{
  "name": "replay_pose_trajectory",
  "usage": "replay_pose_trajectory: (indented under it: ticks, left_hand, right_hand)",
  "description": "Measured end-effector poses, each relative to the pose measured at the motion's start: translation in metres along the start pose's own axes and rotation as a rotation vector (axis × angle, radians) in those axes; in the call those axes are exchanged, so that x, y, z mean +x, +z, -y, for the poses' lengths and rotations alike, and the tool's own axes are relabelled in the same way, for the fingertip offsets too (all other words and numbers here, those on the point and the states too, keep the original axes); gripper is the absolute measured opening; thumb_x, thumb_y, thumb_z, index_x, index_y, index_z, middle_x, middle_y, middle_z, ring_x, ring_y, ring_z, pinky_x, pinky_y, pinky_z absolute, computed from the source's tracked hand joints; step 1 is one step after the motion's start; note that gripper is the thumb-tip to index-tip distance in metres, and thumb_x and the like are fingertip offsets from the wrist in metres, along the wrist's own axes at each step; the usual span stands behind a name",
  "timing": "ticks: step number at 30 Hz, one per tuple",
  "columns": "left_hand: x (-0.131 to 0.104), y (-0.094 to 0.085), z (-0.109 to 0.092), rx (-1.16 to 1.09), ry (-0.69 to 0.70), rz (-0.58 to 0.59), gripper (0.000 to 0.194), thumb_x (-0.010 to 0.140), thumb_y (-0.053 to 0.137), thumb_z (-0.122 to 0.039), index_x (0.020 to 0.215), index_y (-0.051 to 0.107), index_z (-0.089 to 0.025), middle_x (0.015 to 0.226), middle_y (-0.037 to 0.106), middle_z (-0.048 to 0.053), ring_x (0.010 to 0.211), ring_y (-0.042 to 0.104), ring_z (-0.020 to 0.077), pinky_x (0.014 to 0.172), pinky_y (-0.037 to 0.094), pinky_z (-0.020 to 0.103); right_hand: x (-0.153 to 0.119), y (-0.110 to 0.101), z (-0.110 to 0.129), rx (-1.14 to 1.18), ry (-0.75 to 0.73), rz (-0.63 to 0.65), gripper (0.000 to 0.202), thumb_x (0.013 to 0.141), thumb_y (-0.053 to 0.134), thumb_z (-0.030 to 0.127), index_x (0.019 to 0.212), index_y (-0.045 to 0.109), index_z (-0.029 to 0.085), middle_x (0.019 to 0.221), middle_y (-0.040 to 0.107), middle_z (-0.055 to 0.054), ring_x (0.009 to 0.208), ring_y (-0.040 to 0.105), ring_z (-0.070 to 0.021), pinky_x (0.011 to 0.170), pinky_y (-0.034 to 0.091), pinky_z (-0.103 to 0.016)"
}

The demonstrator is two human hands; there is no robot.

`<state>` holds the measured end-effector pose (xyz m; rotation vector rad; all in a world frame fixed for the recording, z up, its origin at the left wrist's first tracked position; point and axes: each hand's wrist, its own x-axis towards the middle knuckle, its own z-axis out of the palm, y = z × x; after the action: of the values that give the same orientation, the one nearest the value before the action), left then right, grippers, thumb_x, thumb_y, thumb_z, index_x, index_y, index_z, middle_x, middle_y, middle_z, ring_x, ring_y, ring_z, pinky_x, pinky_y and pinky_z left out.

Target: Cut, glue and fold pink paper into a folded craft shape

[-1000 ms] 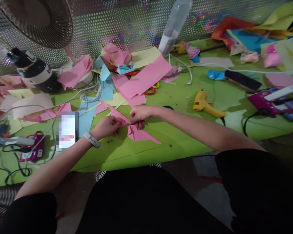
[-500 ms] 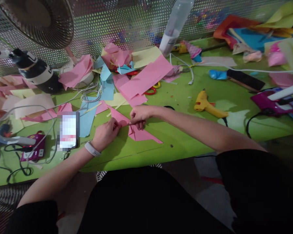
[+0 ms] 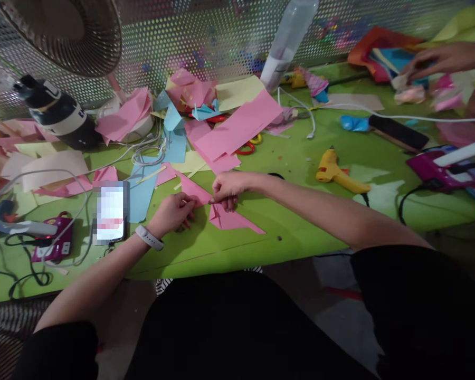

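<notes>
A folded piece of pink paper (image 3: 231,219) lies on the green table (image 3: 293,221), narrow at its middle and pointed at both ends. My right hand (image 3: 228,189) pinches it at that narrow middle, thumb and fingers closed. Just left of the paper is my left hand (image 3: 174,212), its fingers loosely curled and apart, with nothing seen in them. Its fingertips are close to the paper's left part; whether they touch it I cannot tell. A pale band (image 3: 149,238) circles my left wrist.
A phone (image 3: 111,212) lies left of my left hand. Pink sheets (image 3: 237,124) and red-handled scissors (image 3: 245,148) are beyond the hands. To the right lies a yellow glue gun (image 3: 340,173). Another person's hand (image 3: 447,58) reaches in at the far right.
My left hand has drawn back slightly from the pink paper and its fingers have loosened. My right hand keeps its pinch. Another person's hand has come in at the upper right.
</notes>
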<state>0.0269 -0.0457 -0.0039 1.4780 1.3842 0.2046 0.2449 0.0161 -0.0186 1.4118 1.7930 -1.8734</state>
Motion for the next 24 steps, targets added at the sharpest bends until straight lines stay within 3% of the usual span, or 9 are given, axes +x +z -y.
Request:
replay_pose_trajectory:
  ticks: [8,12,16,20,24]
  left_hand:
    - [0.002,0.002,0.0,0.089,0.022,-0.018,0.015,0.093,0.054,-0.033,0.09,0.055,-0.018,0.067,0.069,0.001,0.048,0.066,0.0132,0.043,0.046,0.021]
    - [0.0,0.006,-0.002,0.289,0.079,-0.098,0.02,0.093,0.052,-0.038,0.084,0.051,-0.02,0.06,0.067,0.0,0.046,0.063,0.0144,0.046,0.044,0.023]
    - [-0.003,0.011,-0.005,0.536,0.15,-0.181,0.021,0.096,0.046,-0.037,0.085,0.053,-0.02,0.06,0.065,0.002,0.058,0.066,0.019,0.054,0.043,0.026]
    - [-0.005,0.016,-0.005,0.768,0.156,-0.257,0.024,0.097,0.043,-0.038,0.095,0.054,-0.017,0.079,0.071,0.009,0.071,0.069,0.0238,0.059,0.042,0.028]
    - [-0.008,0.019,-0.004,0.83,0.123,-0.266,0.027,0.099,0.04,-0.037,0.112,0.049,-0.015,0.08,0.071,0.01,0.069,0.069,0.0249,0.059,0.041,0.029]
  right_hand:
    - [0.005,-0.002,-0.006,-0.005,-0.023,0.02,0.043,0.074,0.079,0.051,0.074,0.061,0.012,0.065,0.073,-0.008,0.06,0.072,-0.017,0.048,0.047,-0.021]
    - [0.003,-0.001,-0.004,-0.004,-0.017,0.005,0.042,0.074,0.079,0.051,0.073,0.06,0.013,0.067,0.074,-0.008,0.062,0.073,-0.0179,0.049,0.049,-0.022]
    - [0.0,0.0,-0.001,-0.018,-0.017,-0.005,0.033,0.083,0.074,0.041,0.072,0.059,0.013,0.065,0.074,-0.007,0.061,0.073,-0.0174,0.048,0.049,-0.021]
    - [0.001,0.0,-0.002,-0.015,-0.017,0.006,0.027,0.086,0.071,0.036,0.076,0.061,0.013,0.064,0.073,-0.006,0.06,0.073,-0.0169,0.051,0.052,-0.022]
    - [0.002,-0.001,-0.003,-0.016,-0.023,0.004,0.028,0.085,0.072,0.038,0.08,0.062,0.012,0.065,0.073,-0.006,0.059,0.072,-0.0167,0.051,0.053,-0.023]
